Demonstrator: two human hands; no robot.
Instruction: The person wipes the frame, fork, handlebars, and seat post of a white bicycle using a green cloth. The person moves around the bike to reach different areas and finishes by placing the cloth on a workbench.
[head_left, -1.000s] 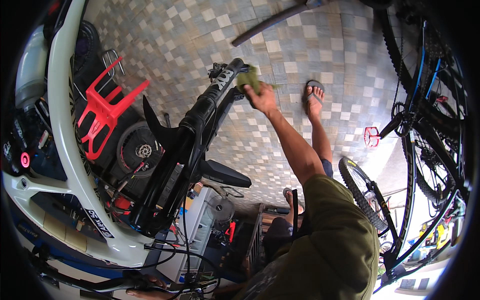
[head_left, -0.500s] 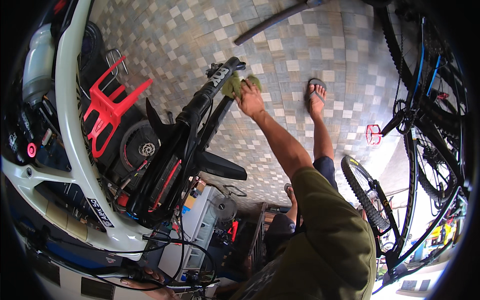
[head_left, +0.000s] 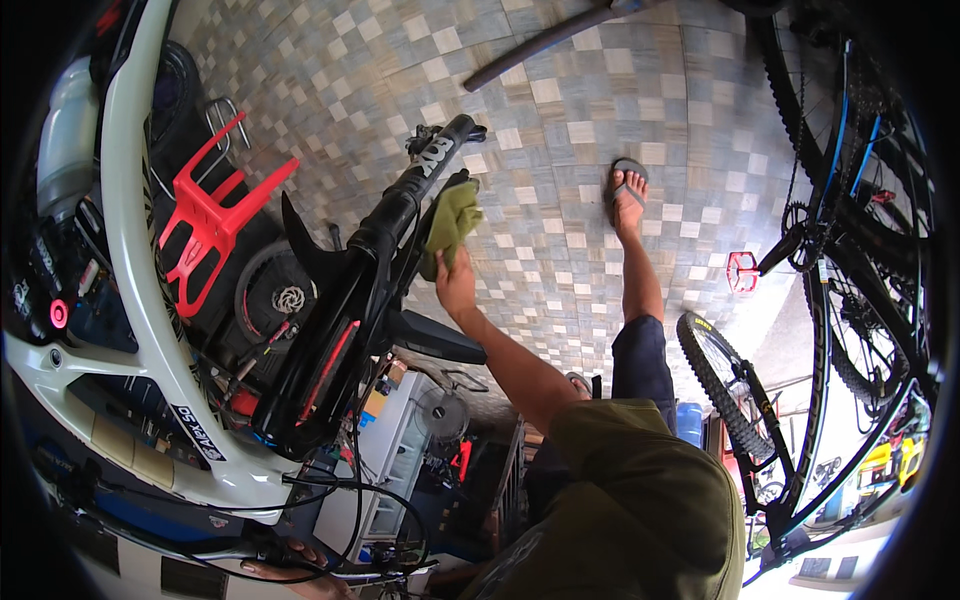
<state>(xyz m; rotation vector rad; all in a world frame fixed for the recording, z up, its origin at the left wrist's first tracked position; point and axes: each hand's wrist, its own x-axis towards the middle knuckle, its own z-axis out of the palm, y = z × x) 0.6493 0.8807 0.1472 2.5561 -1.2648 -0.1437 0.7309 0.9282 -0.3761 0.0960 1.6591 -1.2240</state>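
Note:
My right hand is closed on an olive-green cloth. The cloth lies against the lower part of a black suspension fork, along one of its legs. At the lower left, my left hand wraps round the handlebar near its grip; part of that hand is hidden by the bar and cables. The fork belongs to a bicycle with a pale white frame, which fills the left side. No wheel sits between the fork legs. A black mudguard sticks out beside the fork.
A red plastic chair and a loose wheel are beyond the frame on the left. At the right stands another bicycle, with a red pedal and a knobby tyre. A dark pole crosses the tiled floor.
My right hand has drawn the cloth back along the fork, away from its tip and toward me. More of the cloth shows now. My left hand stays on the handlebar.

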